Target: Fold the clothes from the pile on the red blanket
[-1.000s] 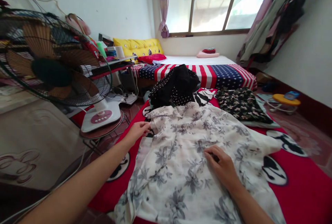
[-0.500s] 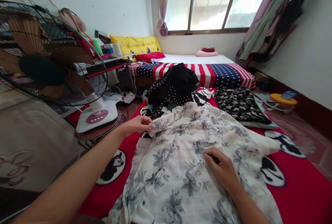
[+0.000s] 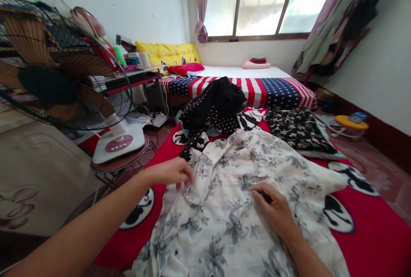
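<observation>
- Blouse (image 3: 237, 208) lies spread on the red mat (image 3: 369, 225), centre and lower frame.
- Left hand (image 3: 170, 172) pinches the blouse's left edge, fingers closed on the cloth, and the flap is lifted in toward the middle.
- Right hand (image 3: 274, 208) lies palm-down mid-blouse, fingers bent, pinning the cloth and not gripping it.
- One side is partway in; the right side and hem are flat and unfolded.
- Dark pile (image 3: 218, 101) sits just behind, and a folded floral piece (image 3: 297, 129) at right.
- Fan (image 3: 48, 84) is at upper left.
</observation>
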A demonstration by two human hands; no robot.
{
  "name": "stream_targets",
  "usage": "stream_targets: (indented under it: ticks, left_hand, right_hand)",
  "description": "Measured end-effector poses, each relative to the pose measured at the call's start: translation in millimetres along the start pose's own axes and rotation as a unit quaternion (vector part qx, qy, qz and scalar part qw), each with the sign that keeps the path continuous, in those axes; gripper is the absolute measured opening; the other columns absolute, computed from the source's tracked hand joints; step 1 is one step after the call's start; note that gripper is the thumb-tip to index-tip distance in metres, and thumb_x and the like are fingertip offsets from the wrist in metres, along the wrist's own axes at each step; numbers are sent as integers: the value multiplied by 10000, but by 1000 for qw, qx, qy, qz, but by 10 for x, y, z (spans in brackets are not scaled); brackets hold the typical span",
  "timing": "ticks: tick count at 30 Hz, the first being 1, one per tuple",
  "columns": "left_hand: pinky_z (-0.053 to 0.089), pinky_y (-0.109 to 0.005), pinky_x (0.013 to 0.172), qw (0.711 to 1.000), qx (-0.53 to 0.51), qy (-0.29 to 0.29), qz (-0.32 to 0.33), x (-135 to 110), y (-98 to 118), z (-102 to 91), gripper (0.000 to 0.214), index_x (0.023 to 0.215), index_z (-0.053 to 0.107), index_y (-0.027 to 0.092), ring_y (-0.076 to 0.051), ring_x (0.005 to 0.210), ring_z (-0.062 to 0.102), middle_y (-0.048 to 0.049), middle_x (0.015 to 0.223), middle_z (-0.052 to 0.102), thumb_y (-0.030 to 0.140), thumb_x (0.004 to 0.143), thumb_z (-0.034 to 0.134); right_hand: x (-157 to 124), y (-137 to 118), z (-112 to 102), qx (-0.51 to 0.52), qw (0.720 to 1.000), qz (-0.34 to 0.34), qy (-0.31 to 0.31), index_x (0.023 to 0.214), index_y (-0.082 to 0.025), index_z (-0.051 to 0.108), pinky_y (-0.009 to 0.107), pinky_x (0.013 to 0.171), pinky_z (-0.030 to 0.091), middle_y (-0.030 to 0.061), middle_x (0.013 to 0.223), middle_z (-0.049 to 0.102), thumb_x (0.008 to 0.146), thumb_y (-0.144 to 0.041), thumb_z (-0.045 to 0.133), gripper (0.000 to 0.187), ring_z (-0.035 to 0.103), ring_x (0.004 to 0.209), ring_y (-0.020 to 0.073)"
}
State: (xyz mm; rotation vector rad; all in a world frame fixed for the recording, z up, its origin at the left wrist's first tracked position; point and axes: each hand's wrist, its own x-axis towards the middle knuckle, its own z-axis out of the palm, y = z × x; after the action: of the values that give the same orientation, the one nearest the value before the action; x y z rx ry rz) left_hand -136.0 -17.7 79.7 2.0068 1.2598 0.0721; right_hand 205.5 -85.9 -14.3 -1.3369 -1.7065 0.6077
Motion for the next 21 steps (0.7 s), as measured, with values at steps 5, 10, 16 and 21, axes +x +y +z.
stream_targets:
  ticks: [5, 10, 16, 21]
  left_hand:
    - [473, -376, 860, 927, 170, 319, -102, 323, -122, -104, 747, 1363, 454, 247, -330, 1122, 587, -138, 1326, 564, 475, 696, 701]
    - [464, -420, 888, 945, 170, 250, -125, 658, -301, 0, 884, 1409, 410, 241, -381, 1122, 586, -178, 1296, 567, 430, 625, 771]
    - [531, -369, 688, 961, 98, 222, -135, 963, -335, -191, 800, 1318, 488, 152, -332, 833, 688, -206, 1155, 647, 580, 673, 689]
    - [543, -376, 662, 970, 75, 181, -146, 1147, -234, -256, 905, 1334, 465, 141, -369, 843, 688, -228, 1146, 647, 387, 541, 823]
  right_hand:
    - [-1, 5, -1, 3, 1000, 1, -9, 801, -217, 645, 315, 712, 465, 51, 840, 652, 899, -395, 537, 231, 600, 803, 216]
    - [-9, 27, -2, 4, 1000, 2, -14, 811, -219, 639, 309, 704, 447, 41, 841, 640, 904, -367, 536, 203, 587, 795, 208]
    - [-7, 43, 3, 3, 1000, 8, -15, 820, -222, 640, 312, 721, 444, 39, 852, 641, 905, -370, 542, 196, 587, 816, 212]
    - [0, 56, 4, 8, 1000, 13, -18, 819, -220, 645, 304, 711, 441, 42, 848, 645, 903, -366, 539, 199, 588, 807, 212]
